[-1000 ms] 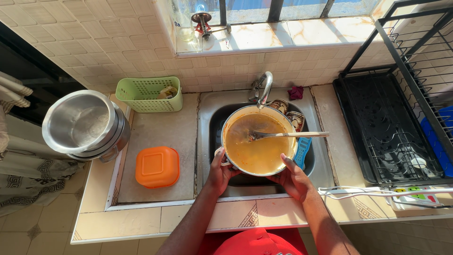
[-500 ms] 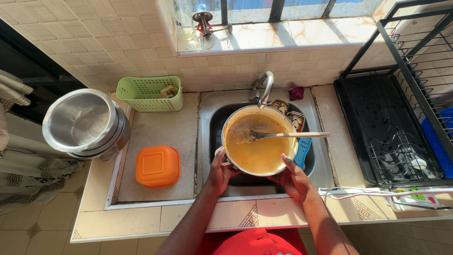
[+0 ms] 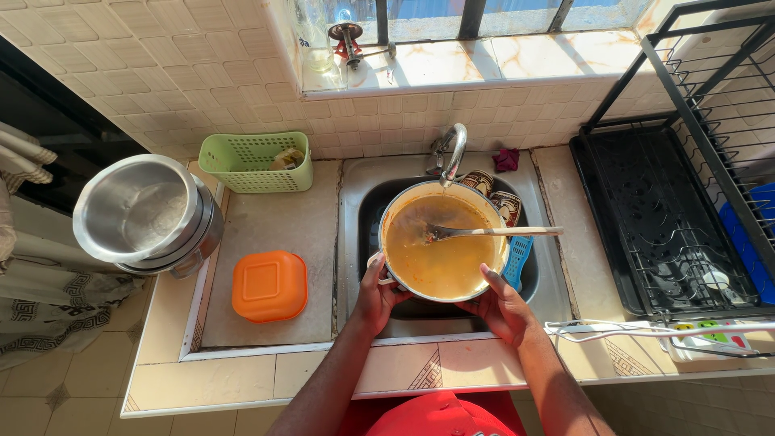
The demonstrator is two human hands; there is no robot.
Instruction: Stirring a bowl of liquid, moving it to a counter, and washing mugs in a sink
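Cooking pot (image 3: 442,246), orange-stained, spoon (image 3: 492,232) resting inside: held over the sink (image 3: 355,218) under the tap (image 3: 452,153). Left hand (image 3: 378,295) and right hand (image 3: 502,305) clamped on its near rim. Orange lidded container (image 3: 269,285) on the drainboard's near edge; green basket (image 3: 257,161) at its far edge.

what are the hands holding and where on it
Both hands hold the metal pot of orange liquid over the sink: left hand at its near-left rim, right hand at its near-right rim.
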